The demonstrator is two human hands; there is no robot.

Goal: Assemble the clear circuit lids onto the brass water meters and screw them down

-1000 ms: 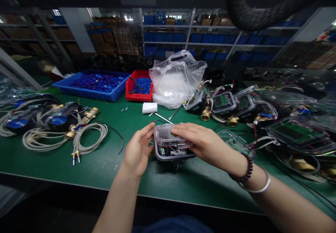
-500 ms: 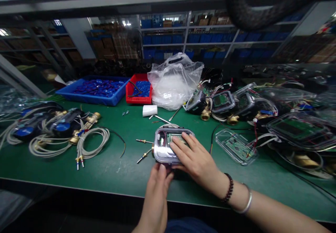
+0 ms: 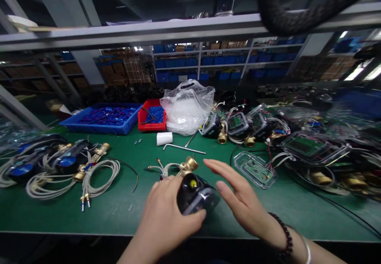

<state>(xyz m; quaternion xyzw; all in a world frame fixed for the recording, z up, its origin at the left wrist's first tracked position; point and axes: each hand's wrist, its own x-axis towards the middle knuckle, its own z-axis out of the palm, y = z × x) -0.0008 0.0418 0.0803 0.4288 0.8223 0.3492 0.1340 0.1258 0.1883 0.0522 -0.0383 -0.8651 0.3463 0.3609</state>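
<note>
- Head camera: left hand (image 3: 166, 212) grips a black-cased meter (image 3: 198, 196), tilted above the green table (image 3: 119, 216).
- Right hand (image 3: 242, 200), fingers open, hovers just beside the meter.
- Hex key (image 3: 184, 149) lies beyond.

On worktop (image 3: 125, 212): L in frame, meters (image 3: 68, 160) w/ coiled cables (image 3: 116, 172); upper L, tray (image 3: 98, 128) w/ parts (image 3: 107, 115) in it. Just R of tray, bin (image 3: 151, 127) w/ small bits (image 3: 154, 114) in it; R of bin, bag (image 3: 186, 113). Before bin & bag, roll (image 3: 164, 138), then hex key (image 3: 184, 148). Lower ctr, in L fingers (image 3: 174, 185), housing (image 3: 199, 202). R of ctr, circuit board (image 3: 257, 168) in case (image 3: 269, 185); behind & farther R, cased units (image 3: 238, 124). Upper ctr, shelving (image 3: 226, 51).
</note>
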